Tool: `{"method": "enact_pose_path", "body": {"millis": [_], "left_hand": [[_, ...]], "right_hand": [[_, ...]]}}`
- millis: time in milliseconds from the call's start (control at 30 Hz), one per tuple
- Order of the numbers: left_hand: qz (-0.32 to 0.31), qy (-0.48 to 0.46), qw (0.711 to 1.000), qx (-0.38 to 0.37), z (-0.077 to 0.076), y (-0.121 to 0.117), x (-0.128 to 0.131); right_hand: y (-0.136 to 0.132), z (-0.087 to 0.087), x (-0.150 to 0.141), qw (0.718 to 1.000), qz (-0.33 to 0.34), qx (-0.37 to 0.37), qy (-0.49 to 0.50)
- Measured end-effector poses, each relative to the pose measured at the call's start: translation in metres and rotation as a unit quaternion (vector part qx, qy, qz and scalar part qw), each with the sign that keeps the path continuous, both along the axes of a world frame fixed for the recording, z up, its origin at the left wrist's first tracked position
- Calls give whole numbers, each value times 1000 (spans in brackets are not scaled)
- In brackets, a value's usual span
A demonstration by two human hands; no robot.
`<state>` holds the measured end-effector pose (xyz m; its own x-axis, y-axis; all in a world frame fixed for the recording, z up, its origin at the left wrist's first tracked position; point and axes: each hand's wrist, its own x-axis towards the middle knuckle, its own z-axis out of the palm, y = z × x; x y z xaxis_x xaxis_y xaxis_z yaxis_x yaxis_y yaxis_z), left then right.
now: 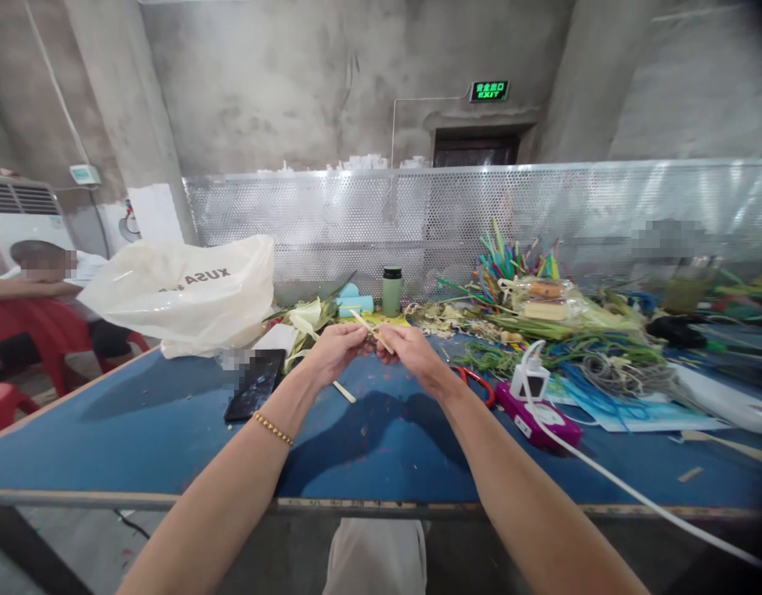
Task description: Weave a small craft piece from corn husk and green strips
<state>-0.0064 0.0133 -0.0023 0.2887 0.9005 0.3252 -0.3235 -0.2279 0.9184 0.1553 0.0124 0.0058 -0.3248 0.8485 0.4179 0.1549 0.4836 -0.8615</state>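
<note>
My left hand [339, 351] and my right hand [409, 351] meet over the middle of the blue table, fingers pinched together. Between them they hold pale yellow-green strips [359, 317] that look like dried husk or leaf; the crossing point is partly hidden by the fingers. A similar pale strip end [345, 392] shows below my left hand; whether it joins the held strips I cannot tell. Behind my left hand lies a heap of pale husks [311, 316]. Red-handled scissors [478, 383] lie beside my right forearm.
A tablet-like black device [257, 384] and a white plastic bag [188, 289] are at left. A green bottle [392, 291] and blue rolls [354, 306] stand behind. Right are a purple power strip [535, 417], white cable [595, 467] and tangled cords [629, 372]. A person [46, 268] sits far left.
</note>
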Motion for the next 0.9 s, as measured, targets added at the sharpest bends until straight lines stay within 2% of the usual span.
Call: {"method": "enact_pose_path", "body": {"millis": [67,167,333,467,667,900], "left_hand": [[6,-3,1000,1,1,0,0],[32,9,999,13,2,-2,3],[33,68,995,65,2,-7,6],[38,74,994,68,1,-8,7],[83,75,991,72,3,-11,10],[43,70,995,60,2,-9,5]], "right_hand": [[3,0,2,999,-26,-31,30],[4,1,2,996,-32,-52,59],[3,-1,0,993,-24,-47,102],[5,-3,-1,994,-26,-34,98],[3,-3,-3,996,-26,-22,86],[-4,3,-1,992,-18,-11,124]]}}
